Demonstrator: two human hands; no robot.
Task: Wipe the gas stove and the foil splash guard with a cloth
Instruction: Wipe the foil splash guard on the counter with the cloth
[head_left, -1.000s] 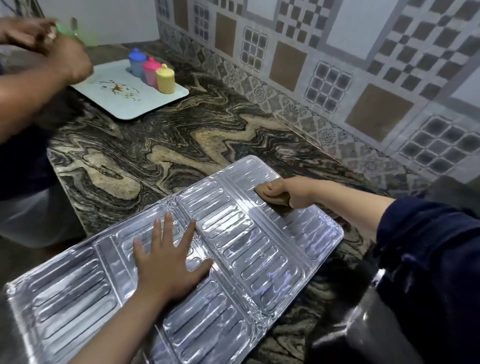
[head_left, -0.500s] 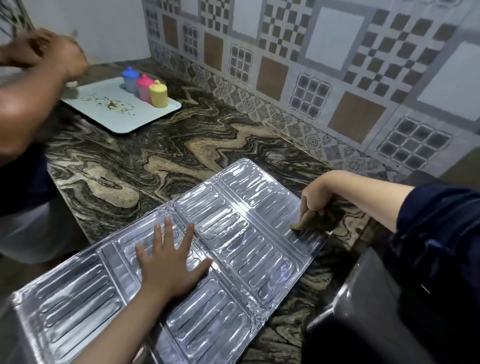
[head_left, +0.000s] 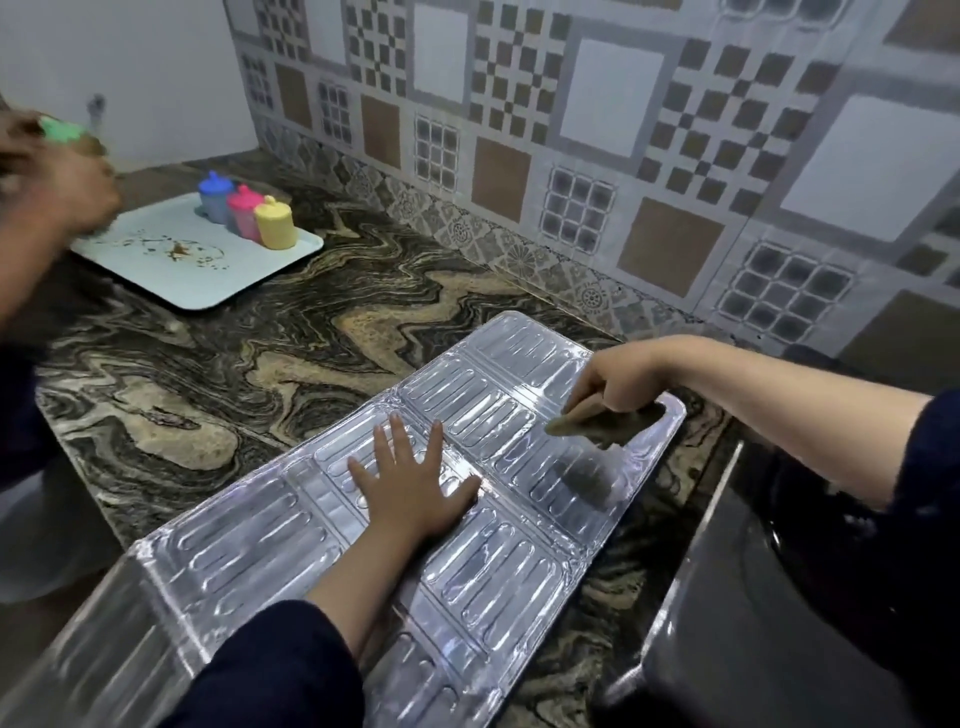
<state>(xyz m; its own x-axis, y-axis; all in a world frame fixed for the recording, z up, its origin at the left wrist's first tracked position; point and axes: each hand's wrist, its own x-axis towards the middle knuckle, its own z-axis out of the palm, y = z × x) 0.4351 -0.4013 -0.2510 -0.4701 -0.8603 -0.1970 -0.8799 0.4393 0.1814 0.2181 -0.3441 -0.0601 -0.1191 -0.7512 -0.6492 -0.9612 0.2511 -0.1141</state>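
Observation:
The silver foil splash guard (head_left: 498, 566) lies flat and unfolded across the marbled counter. My left hand (head_left: 410, 486) presses flat on its middle panel, fingers spread. My right hand (head_left: 615, 387) grips a brown cloth (head_left: 597, 423) at the far right panel of the guard, near its right edge. The dark gas stove (head_left: 769, 639) shows partly at the lower right, beside the guard.
A pale blue tray (head_left: 197, 265) with brown stains sits at the back left, holding blue, pink and yellow lidded cups (head_left: 249, 215). Another person's hands (head_left: 57, 176), blurred, hold something green above the tray. Patterned tile wall (head_left: 571, 130) runs along the back.
My right hand swept the cloth from the far middle of the right panel to its right edge, then slightly back onto the panel. My left hand stayed pressed in place.

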